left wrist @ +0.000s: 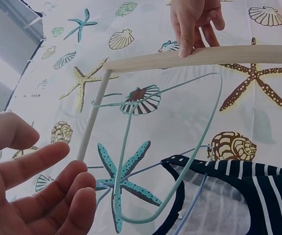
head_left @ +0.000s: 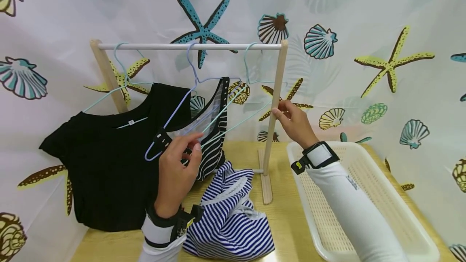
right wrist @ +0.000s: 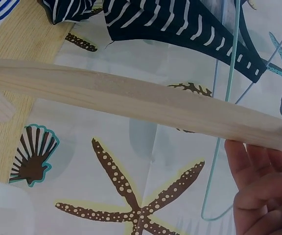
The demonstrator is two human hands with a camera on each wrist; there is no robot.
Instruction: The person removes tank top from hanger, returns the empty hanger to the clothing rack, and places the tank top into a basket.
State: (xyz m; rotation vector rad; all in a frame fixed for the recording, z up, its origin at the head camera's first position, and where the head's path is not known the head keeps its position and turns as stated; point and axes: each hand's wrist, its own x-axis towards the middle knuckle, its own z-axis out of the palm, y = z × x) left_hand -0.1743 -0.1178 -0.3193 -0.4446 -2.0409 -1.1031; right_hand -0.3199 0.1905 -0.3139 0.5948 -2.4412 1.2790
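My left hand (head_left: 178, 169) holds nothing, its fingers loosely bent beside the lower end of a bare teal hanger (head_left: 233, 130). That hanger hangs tilted from the rack's white bar (head_left: 222, 47). My right hand (head_left: 296, 124) pinches the rack's right wooden post (head_left: 274, 128), thumb in front and fingertips at its side. In the middle, a lilac hanger (head_left: 176, 116) carries a black-and-white striped top (head_left: 214, 148), partly behind my left hand. To the left, a black T-shirt (head_left: 113, 173) hangs on another teal hanger (head_left: 105, 96).
A blue-and-white striped garment (head_left: 229, 221) lies crumpled on the wooden table (head_left: 287, 213), in front of the rack. At the right stands a white plastic basket (head_left: 316, 229), under my right forearm. A curtain (head_left: 338, 88) with starfish and shells hangs behind everything.
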